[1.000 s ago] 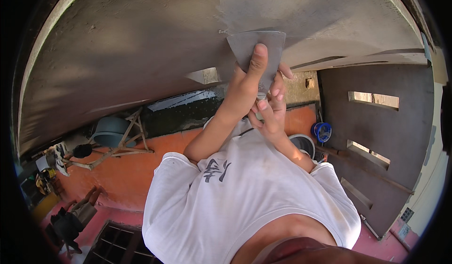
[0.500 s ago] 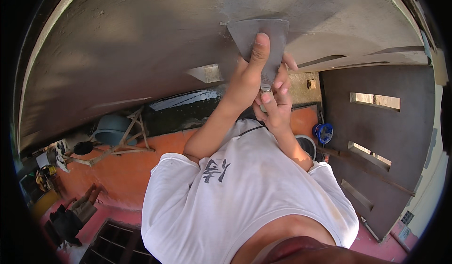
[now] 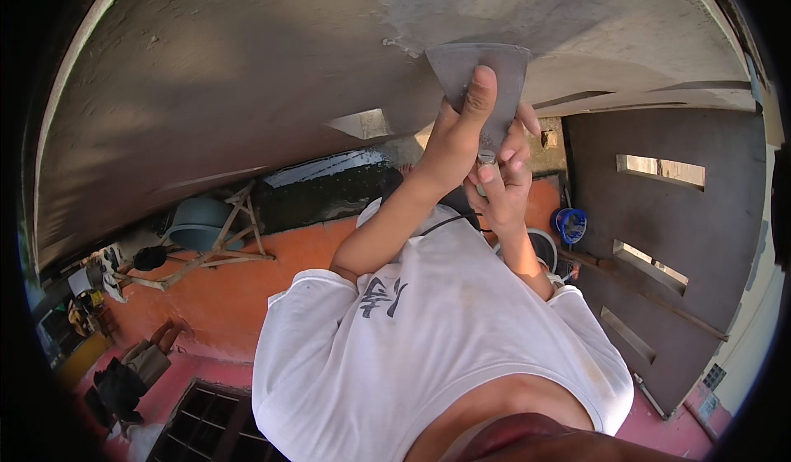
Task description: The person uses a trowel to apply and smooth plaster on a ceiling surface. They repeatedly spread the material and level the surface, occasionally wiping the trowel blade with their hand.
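The putty knife (image 3: 506,98), by the plastered wall (image 3: 288,66), contact unclear, is gripped by our left hand (image 3: 453,145), thumb along its face, and our right hand (image 3: 505,192) below, and if we press unevenly, a corner could gouge the surface.

Likely a home's outdoor yard: rough plaster wall (image 3: 222,66), wet ground (image 3: 309,201), barred window (image 3: 216,426), basin (image 3: 198,223) on wooden stand (image 3: 206,260), blue bucket (image 3: 569,225).

Head-worn fisheye view, looking down, near hands (image 3: 451,147)
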A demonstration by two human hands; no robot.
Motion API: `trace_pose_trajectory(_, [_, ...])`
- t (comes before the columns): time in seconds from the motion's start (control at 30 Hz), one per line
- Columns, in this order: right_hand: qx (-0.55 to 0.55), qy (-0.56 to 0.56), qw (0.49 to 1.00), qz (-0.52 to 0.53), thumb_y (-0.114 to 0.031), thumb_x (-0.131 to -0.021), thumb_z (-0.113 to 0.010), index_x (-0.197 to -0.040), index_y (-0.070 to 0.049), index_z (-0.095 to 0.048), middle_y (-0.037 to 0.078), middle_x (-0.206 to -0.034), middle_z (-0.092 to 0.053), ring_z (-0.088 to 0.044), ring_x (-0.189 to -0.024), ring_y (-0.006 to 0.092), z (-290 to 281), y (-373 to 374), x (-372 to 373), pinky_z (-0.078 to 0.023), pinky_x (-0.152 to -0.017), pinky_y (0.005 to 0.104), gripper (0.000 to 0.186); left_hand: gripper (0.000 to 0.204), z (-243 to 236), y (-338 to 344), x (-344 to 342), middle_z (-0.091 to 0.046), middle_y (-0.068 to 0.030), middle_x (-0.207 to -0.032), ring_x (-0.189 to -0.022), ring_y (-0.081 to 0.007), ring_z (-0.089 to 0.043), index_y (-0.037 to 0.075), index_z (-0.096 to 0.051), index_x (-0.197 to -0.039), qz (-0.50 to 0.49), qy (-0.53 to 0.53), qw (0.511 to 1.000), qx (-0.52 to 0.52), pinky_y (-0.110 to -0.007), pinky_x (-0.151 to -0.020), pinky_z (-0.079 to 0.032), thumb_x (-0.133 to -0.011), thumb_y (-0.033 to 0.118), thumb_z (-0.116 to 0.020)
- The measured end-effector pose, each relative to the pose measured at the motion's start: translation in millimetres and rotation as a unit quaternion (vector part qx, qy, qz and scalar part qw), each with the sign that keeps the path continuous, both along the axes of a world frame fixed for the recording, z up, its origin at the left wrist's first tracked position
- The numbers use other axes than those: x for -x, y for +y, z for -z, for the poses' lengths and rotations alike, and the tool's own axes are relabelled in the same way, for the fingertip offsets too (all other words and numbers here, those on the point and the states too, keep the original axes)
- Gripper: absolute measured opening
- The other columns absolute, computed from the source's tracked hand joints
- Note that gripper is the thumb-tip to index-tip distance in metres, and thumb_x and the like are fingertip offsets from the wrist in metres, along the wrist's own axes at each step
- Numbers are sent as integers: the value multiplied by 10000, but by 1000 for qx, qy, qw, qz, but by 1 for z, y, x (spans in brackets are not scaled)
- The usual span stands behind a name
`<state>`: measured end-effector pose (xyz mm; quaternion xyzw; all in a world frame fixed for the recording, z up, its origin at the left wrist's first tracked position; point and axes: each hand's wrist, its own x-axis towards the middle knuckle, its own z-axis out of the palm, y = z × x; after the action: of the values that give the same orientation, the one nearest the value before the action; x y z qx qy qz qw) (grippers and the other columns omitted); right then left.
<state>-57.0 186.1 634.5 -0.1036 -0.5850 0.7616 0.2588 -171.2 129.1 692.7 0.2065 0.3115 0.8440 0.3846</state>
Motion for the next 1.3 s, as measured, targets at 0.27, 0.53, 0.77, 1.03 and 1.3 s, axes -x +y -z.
trace_pose_trajectory(0.27, [-1,-48,998,-45,-183,-920,-680,-1054,-127,-377,73,-975,-516,-529,-720,107,12,8,-4,-411,-438,198,336,695,-1,-1,3,-524,-94,-582,-496,-135,-512,-37,-541,-828,-15,-13,1000,-21,-293,-476,-462,-969,632,-417])
trace_pose_trajectory(0.53, [-59,-1,998,-29,-192,-917,-682,-1033,-126,-364,66,-991,-518,-527,-775,104,22,12,2,-435,-529,218,345,702,1,-6,7,-526,-83,-586,-521,-147,-542,-23,-539,-833,1,-2,999,-37,-287,-515,-471,-965,651,-393])
trace_pose_trajectory(0.77, [17,-5,999,-43,-133,-902,-684,-974,1,-551,181,-1329,-473,-471,-1207,220,22,13,-1,-403,-1014,401,201,692,-14,-11,12,-526,-85,-576,-526,-148,-543,-7,-526,-808,-16,8,999,-37,-300,-541,-490,-962,654,-396])
trace_pose_trajectory(1.03, [-5,-54,997,-48,-150,-911,-677,-990,-6,-549,155,-1328,-473,-488,-1193,206,19,15,-3,-419,-987,363,208,708,-15,-9,11,-512,-75,-563,-532,-149,-554,-5,-526,-808,-19,7,1000,-17,-287,-525,-480,-958,672,-378])
trace_pose_trajectory(1.3, [-9,-58,997,-44,-127,-900,-683,-929,-34,-541,73,-1098,-508,-470,-1107,181,8,17,-7,-426,-932,334,172,738,-8,-1,4,-498,-74,-558,-496,-155,-531,-16,-532,-781,-9,-8,1000,-29,-295,-501,-467,-955,682,-366])
